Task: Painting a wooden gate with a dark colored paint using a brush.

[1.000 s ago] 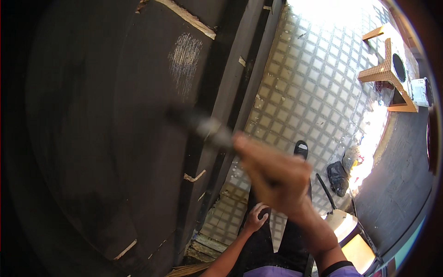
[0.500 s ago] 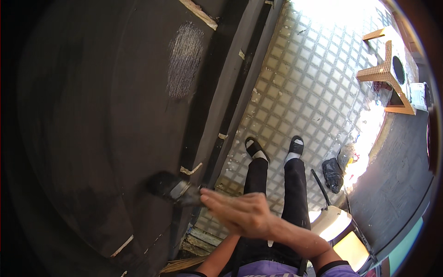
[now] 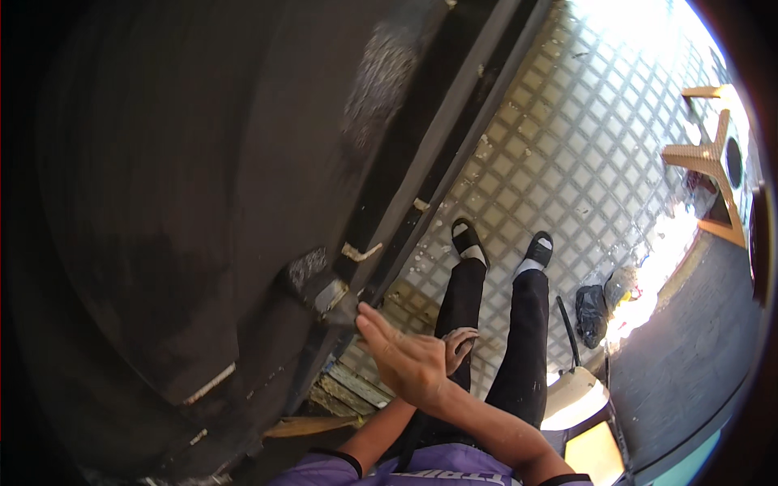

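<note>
A wide flat paintbrush (image 3: 328, 293) with a pale metal band is in my right hand (image 3: 409, 368), whose fingers are closed around its handle. The dark bristles touch or nearly touch a large dark panel (image 3: 284, 170) on the left; blur hides which. Higher on this panel is a shiny streaked patch (image 3: 377, 77). My left arm passes under the right one. Part of my left hand (image 3: 460, 350) shows past the right wrist, over my leg, its fingers bent and a little apart; I see nothing in it.
A dark ridged frame (image 3: 442, 121) with light chips borders the panel. Black plastic bags (image 3: 592, 314) lie on the tiled floor (image 3: 559, 146) at right. Beyond them is an overturned tan stool (image 3: 713, 158). A pale chair (image 3: 577, 398) stands nearby, at lower right.
The brush has moved up along the panel toward the frame. My left hand, hidden before, now shows past the right wrist. The whole view has shifted and turned somewhat.
</note>
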Demonstrator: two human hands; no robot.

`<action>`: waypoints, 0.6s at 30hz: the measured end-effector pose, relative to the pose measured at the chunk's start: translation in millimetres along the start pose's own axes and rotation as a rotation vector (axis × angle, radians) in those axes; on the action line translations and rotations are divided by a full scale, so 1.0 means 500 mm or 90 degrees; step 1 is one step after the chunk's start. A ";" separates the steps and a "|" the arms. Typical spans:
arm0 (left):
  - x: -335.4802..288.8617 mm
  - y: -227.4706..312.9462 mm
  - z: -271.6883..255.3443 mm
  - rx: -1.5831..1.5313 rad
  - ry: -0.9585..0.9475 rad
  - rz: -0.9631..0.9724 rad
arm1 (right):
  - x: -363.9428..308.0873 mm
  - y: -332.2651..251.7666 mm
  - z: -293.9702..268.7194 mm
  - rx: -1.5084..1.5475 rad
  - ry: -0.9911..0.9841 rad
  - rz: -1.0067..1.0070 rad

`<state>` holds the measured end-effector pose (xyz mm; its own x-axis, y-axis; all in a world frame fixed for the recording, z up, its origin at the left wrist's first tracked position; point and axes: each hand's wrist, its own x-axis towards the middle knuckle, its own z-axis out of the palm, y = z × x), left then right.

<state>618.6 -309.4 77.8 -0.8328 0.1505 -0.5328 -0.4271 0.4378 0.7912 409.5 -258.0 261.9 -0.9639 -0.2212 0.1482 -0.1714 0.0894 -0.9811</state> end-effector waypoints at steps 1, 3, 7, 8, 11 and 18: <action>0.005 0.012 0.006 0.003 0.005 0.003 | -0.012 -0.007 -0.008 0.022 -0.062 -0.017; 0.023 0.031 0.015 -0.012 0.003 0.028 | 0.005 0.030 -0.056 -0.022 -0.087 -0.083; -0.011 0.010 0.020 -0.050 0.005 -0.061 | 0.162 0.104 -0.141 -0.058 0.260 -0.140; -0.010 0.016 0.027 -0.050 -0.006 -0.091 | 0.197 0.152 -0.201 -0.329 0.257 -0.107; -0.032 0.029 0.035 -0.057 0.026 -0.114 | 0.283 0.120 -0.228 -0.151 0.358 0.018; -0.054 0.098 0.050 -0.197 0.023 -0.096 | 0.070 -0.104 -0.041 -0.111 0.005 -0.103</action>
<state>629.1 -269.7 123.4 -0.7617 0.0707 -0.6441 -0.6282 0.1629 0.7608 380.6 -250.6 320.7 -0.9222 -0.2395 0.3035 -0.3561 0.2204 -0.9081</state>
